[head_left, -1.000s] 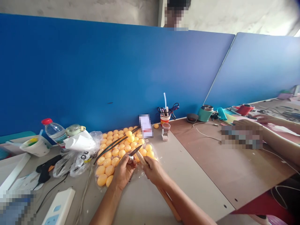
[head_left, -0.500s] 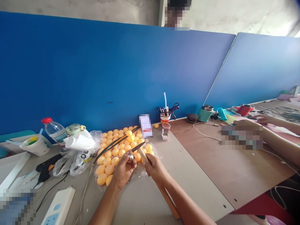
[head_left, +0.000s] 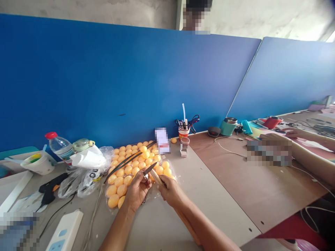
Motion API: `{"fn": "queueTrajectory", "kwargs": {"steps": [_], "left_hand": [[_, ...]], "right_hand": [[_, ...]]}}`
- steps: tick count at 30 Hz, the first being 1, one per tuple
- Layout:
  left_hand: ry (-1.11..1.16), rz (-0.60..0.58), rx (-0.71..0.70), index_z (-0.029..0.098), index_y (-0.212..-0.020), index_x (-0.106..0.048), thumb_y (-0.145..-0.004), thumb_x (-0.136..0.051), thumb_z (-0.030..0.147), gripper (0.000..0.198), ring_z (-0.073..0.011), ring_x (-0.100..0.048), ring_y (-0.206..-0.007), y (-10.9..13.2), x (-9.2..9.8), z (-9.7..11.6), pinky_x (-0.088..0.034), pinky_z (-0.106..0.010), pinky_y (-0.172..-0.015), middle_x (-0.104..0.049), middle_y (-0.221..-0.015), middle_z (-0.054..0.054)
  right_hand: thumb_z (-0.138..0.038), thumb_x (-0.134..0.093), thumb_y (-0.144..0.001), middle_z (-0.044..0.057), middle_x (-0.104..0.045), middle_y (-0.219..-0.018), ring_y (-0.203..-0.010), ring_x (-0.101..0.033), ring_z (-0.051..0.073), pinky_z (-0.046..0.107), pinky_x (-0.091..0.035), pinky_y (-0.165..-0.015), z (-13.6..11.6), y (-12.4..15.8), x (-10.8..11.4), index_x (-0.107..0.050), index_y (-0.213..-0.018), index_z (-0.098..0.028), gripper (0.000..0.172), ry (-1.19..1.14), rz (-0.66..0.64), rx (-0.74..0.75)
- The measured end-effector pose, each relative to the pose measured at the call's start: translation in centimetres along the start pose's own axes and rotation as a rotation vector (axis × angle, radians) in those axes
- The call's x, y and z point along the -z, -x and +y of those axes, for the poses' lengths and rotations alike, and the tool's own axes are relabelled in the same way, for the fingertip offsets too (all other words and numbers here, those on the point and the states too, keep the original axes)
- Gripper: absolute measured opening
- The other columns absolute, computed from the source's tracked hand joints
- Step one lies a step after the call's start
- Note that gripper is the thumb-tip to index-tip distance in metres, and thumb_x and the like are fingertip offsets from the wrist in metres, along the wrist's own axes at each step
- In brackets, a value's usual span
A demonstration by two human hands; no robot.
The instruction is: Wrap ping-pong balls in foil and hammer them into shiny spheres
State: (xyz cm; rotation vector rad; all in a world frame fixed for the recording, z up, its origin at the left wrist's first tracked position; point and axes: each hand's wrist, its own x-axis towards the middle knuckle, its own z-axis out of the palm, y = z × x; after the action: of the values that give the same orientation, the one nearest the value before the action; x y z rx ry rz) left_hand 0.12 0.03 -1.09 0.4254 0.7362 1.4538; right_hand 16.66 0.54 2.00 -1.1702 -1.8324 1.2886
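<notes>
My left hand (head_left: 136, 192) is closed round a small shiny metal ball (head_left: 144, 178), held up above the table. My right hand (head_left: 169, 190) grips the wooden handle of a knife (head_left: 151, 171), and its dark blade points left and up, touching the ball. Just behind both hands lies a clear bag of orange table-tennis balls (head_left: 131, 165), with two thin dark rods (head_left: 125, 162) lying across it.
A water bottle (head_left: 59, 145), white cup (head_left: 38, 163), plastic bags (head_left: 78, 181), black glue gun (head_left: 48, 188) and power strip (head_left: 64, 232) sit at the left. A pen cup with scissors (head_left: 184, 129) stands by the blue partition (head_left: 131, 80). Another person's arms (head_left: 309, 153) rest on the right desk.
The knife blade drew back from the ball half a second ago and is now down against it again. Both hands have stayed in nearly the same place.
</notes>
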Motion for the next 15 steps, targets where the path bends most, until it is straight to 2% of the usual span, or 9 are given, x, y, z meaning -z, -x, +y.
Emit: {"fn": "queueTrajectory", "kwargs": {"steps": [4, 8, 11, 15], "left_hand": [[-0.017, 0.009, -0.005, 0.013, -0.084, -0.066, -0.074, -0.075, 0.030, 0.022, -0.0106, -0.057, -0.061, 0.02, 0.05, -0.05, -0.048, -0.023, -0.057, -0.065, -0.077, -0.005], [-0.039, -0.004, -0.013, 0.013, -0.089, -0.066, -0.075, -0.074, 0.029, 0.022, -0.0098, -0.057, -0.060, 0.04, 0.16, 0.02, -0.047, -0.021, -0.056, -0.064, -0.074, -0.004], [-0.011, -0.027, -0.004, 0.013, -0.090, -0.066, -0.077, -0.073, 0.029, 0.021, -0.0096, -0.057, -0.061, 0.06, 0.13, 0.19, -0.047, -0.021, -0.057, -0.065, -0.077, -0.005], [0.056, 0.003, 0.045, 0.014, -0.094, -0.066, -0.077, -0.070, 0.024, 0.020, -0.0113, -0.059, -0.063, 0.05, 0.10, 0.40, -0.048, -0.023, -0.059, -0.067, -0.080, -0.006]], "right_hand": [[-0.017, -0.048, -0.077, -0.006, -0.046, -0.054, -0.049, -0.042, 0.011, 0.022, -0.029, -0.049, -0.11, 0.05, 0.09, -0.042, -0.071, -0.022, 0.009, -0.019, 0.044, -0.001], [-0.016, -0.049, -0.075, -0.007, -0.045, -0.052, -0.048, -0.042, 0.011, 0.022, -0.028, -0.048, -0.09, 0.08, -0.09, -0.040, -0.070, -0.022, 0.012, 0.014, 0.005, 0.012], [-0.018, -0.047, -0.077, -0.007, -0.045, -0.051, -0.045, -0.042, 0.010, 0.022, -0.030, -0.048, -0.25, 0.07, 0.10, -0.041, -0.072, -0.022, 0.009, -0.038, -0.012, 0.000], [-0.019, -0.044, -0.078, -0.008, -0.046, -0.049, -0.044, -0.042, 0.010, 0.022, -0.033, -0.049, -0.48, -0.01, 0.73, -0.041, -0.073, -0.022, 0.007, -0.119, 0.033, -0.001]]}}
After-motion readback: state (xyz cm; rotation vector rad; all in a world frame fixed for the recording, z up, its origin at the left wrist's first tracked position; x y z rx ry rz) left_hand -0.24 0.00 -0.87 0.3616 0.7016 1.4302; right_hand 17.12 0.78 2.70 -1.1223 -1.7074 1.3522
